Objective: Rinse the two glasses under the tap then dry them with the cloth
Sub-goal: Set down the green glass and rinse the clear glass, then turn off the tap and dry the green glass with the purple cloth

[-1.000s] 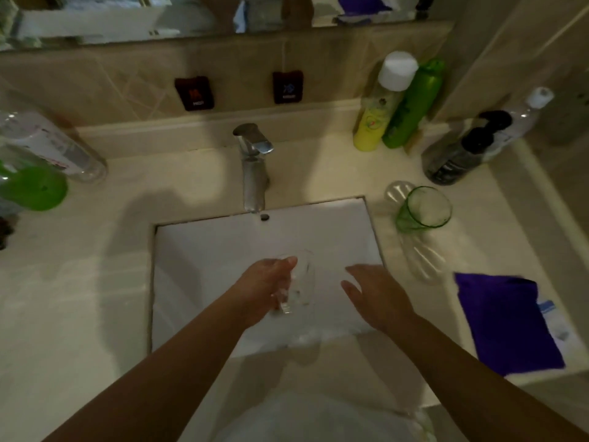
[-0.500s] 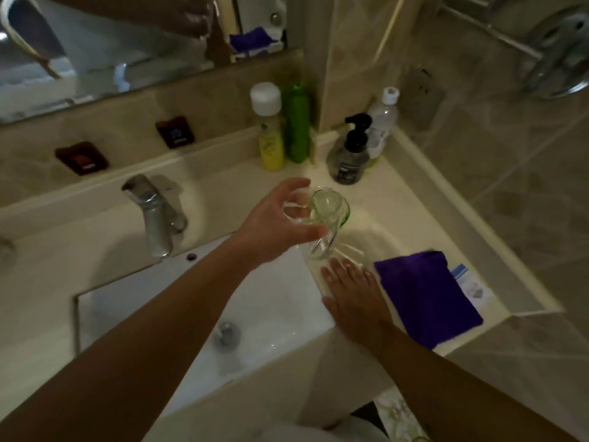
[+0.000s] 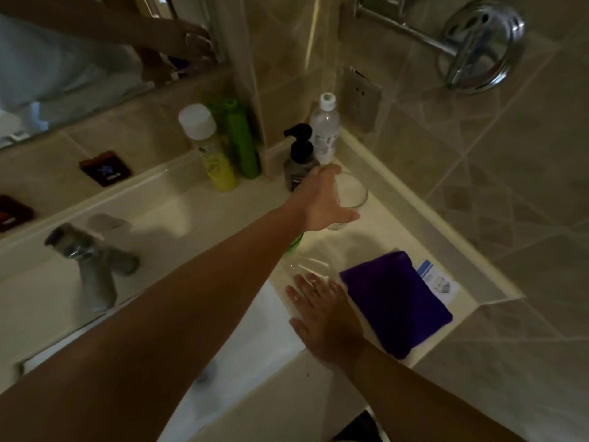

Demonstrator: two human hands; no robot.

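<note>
My left hand (image 3: 320, 202) reaches across to the right part of the counter and grips a clear glass (image 3: 352, 194), which stands upright just in front of a black pump bottle (image 3: 298, 164). A green glass (image 3: 295, 243) is almost wholly hidden under my left wrist; only a green sliver shows. My right hand (image 3: 322, 317) lies flat and open on the counter edge, holding nothing. A folded purple cloth (image 3: 396, 303) lies directly to its right. The tap (image 3: 87, 263) stands at the left behind the white sink (image 3: 255, 352).
A yellow bottle (image 3: 212, 154), a green bottle (image 3: 242, 141) and a clear water bottle (image 3: 325, 132) stand along the back wall. A clear ridged soap dish (image 3: 307, 266) lies beyond my right fingers. A small white packet (image 3: 438, 283) lies beside the cloth. The tiled wall bounds the counter on the right.
My left hand carried the clear glass from over the sink to the right, past the green glass, down to the counter by the pump bottle. My right hand settled beside the cloth.
</note>
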